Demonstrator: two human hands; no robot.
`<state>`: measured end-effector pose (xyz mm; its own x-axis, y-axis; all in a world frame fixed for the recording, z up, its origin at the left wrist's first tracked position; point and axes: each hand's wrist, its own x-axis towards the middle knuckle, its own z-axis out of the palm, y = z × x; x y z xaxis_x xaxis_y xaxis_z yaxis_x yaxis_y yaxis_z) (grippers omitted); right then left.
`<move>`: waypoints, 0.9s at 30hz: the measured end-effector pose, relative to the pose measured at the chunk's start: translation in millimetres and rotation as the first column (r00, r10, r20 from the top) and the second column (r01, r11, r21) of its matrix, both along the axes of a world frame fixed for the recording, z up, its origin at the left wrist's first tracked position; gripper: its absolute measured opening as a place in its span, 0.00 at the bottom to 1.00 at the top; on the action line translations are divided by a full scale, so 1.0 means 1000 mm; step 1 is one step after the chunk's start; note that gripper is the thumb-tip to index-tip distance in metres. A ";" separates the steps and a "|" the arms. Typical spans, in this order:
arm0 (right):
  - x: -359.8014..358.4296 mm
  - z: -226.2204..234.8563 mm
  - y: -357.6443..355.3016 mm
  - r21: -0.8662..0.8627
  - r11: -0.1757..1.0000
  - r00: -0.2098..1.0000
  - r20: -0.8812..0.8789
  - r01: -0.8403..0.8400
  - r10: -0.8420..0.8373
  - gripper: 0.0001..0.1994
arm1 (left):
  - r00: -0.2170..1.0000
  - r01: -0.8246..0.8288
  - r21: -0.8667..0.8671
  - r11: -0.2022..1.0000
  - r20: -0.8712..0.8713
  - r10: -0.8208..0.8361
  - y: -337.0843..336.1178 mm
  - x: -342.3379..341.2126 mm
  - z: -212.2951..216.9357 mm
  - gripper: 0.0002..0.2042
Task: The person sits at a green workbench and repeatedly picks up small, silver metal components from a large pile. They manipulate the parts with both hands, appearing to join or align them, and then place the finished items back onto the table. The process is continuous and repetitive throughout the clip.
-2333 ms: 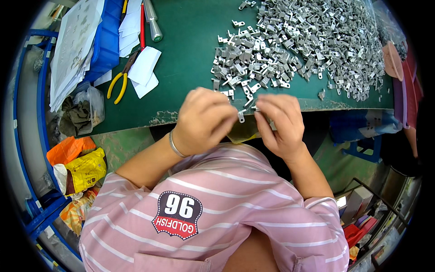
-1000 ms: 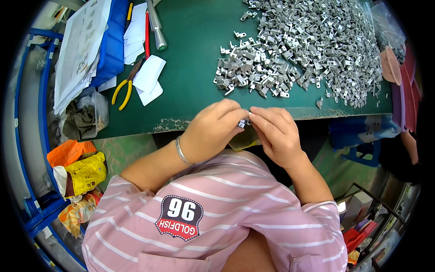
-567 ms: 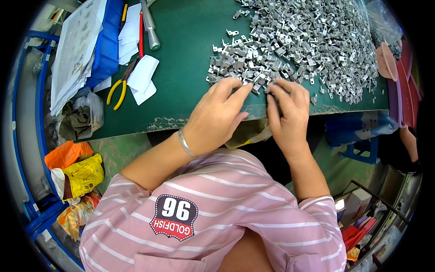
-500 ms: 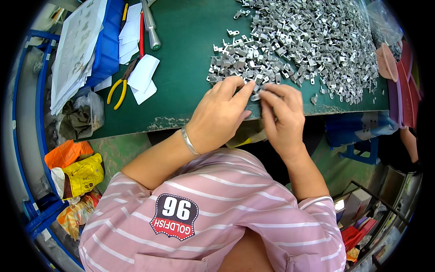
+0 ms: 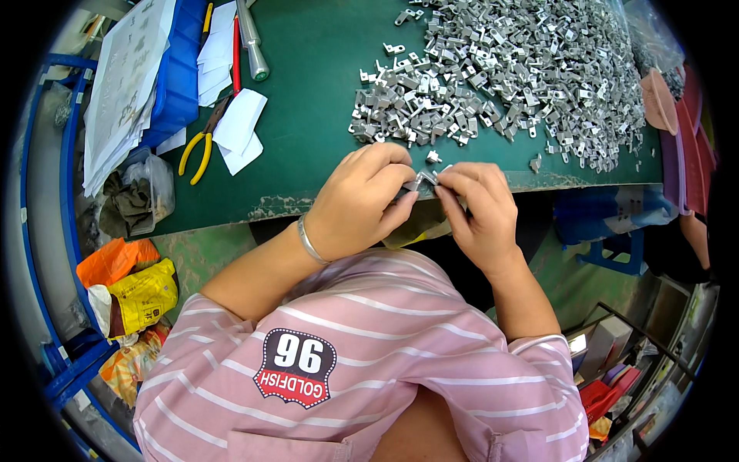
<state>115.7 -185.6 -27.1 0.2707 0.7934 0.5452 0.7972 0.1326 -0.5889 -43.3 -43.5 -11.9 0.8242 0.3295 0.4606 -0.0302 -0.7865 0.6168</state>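
Observation:
My left hand (image 5: 362, 196) and my right hand (image 5: 479, 209) meet at the near edge of the green table (image 5: 308, 100). Between their fingertips they pinch a small silver metal part (image 5: 425, 179). A thin bracelet circles my left wrist. Just beyond the fingers lies one loose part (image 5: 433, 156), and behind it spreads a big heap of small silver metal brackets (image 5: 508, 73) over the far right of the table.
Yellow-handled pliers (image 5: 198, 146) and white paper slips (image 5: 239, 131) lie at the left, by a blue tray (image 5: 175, 69) with papers. A metal rod (image 5: 251, 42) lies at the back. Orange and yellow bags (image 5: 127, 285) sit on the floor at left; a blue stool (image 5: 616, 231) stands at right.
Both hands reached into the edge of the heap, then drew back to the table's near edge with a small metal part held between the fingertips.

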 end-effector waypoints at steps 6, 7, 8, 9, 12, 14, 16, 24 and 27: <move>-0.007 0.003 -0.008 0.052 0.985 0.986 0.008 -0.167 0.167 0.15 | 0.998 0.065 0.024 0.998 0.011 -0.065 0.004 -0.018 0.000 0.13; -0.008 0.005 -0.005 0.075 0.989 0.992 0.013 -0.126 0.126 0.16 | 0.997 0.082 0.020 0.996 -0.005 -0.082 0.004 -0.019 0.002 0.13; -0.009 0.006 -0.001 0.099 0.991 0.996 0.017 -0.086 0.085 0.16 | 0.999 0.052 -0.029 0.998 -0.005 -0.052 0.001 -0.018 0.004 0.13; -0.008 0.003 0.006 0.098 0.995 0.998 0.066 -0.001 -0.006 0.15 | 1.000 0.023 -0.077 0.997 -0.005 -0.023 -0.002 -0.015 0.005 0.14; -0.007 0.000 0.015 0.025 1.000 0.998 0.064 -0.017 0.015 0.15 | 0.998 0.021 -0.003 1.000 -0.059 -0.021 -0.002 -0.012 0.005 0.14; -0.009 -0.002 0.008 0.027 0.995 0.994 0.054 -0.092 0.090 0.16 | 0.994 0.072 0.064 0.995 -0.089 -0.066 -0.001 -0.012 0.003 0.14; -0.012 -0.003 0.000 0.039 0.986 0.987 0.035 -0.160 0.159 0.16 | 0.987 0.141 0.078 0.987 -0.095 -0.133 -0.003 -0.017 0.001 0.15; -0.009 0.004 0.001 0.063 0.995 0.996 0.048 -0.082 0.079 0.16 | 0.995 -0.076 0.045 0.996 0.068 0.073 0.014 -0.013 0.010 0.15; -0.007 0.014 0.025 -0.016 0.999 0.990 0.134 0.045 -0.043 0.18 | 0.934 -0.353 0.071 0.933 -0.034 0.356 0.025 0.001 0.017 0.15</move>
<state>108.7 -160.5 -13.1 0.2314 0.7929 0.5637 0.8739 0.0853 -0.4786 -41.9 -18.4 5.3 0.6797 0.5756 0.4547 0.2840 -0.7781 0.5603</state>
